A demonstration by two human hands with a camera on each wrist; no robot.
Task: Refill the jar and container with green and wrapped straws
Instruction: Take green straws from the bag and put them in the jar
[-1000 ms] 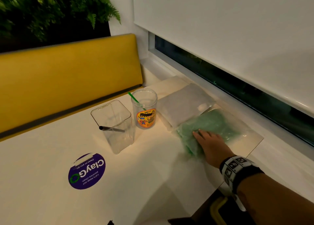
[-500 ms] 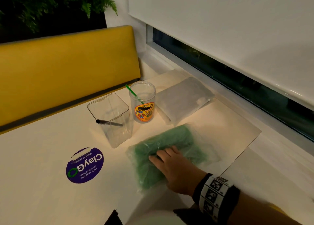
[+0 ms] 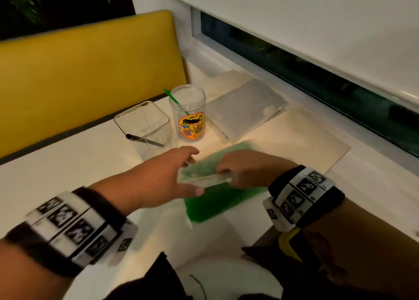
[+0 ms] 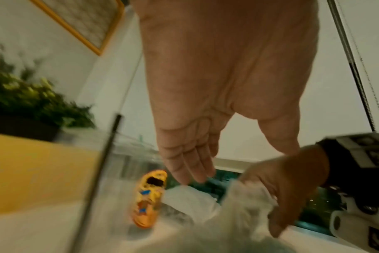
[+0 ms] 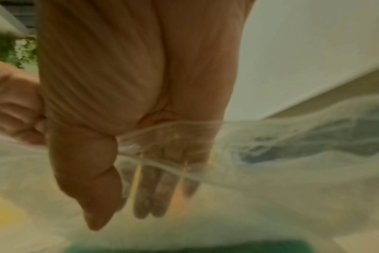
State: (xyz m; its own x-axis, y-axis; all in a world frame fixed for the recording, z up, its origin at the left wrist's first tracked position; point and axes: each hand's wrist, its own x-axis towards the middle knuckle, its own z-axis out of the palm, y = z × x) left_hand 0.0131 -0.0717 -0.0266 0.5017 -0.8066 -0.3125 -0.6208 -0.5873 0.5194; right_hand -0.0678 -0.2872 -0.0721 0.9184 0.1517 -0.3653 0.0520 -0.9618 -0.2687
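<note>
A clear bag of green straws (image 3: 215, 202) lies on the white table (image 3: 68, 163) in front of me. My right hand (image 3: 226, 175) pinches the bag's open rim and holds that edge up; in the right wrist view its fingers (image 5: 154, 191) show through the plastic (image 5: 270, 150). From the left, my left hand (image 3: 192, 171) reaches to the same rim with straight fingers and holds nothing. Behind stand a labelled round jar (image 3: 188, 118) with one green straw (image 3: 174, 100) and a square clear container (image 3: 145, 125) with one black straw (image 3: 145, 140). A bag of wrapped straws (image 3: 244, 109) lies behind the jar.
A yellow bench back (image 3: 90, 61) runs along the far side of the table. The window sill (image 3: 340, 145) and a lowered white blind (image 3: 317, 27) close off the right. The table's near edge is under my forearms.
My right hand dragged the green straw bag toward me and to the left, then took hold of its rim. My left hand has come into view and reached to the bag.
</note>
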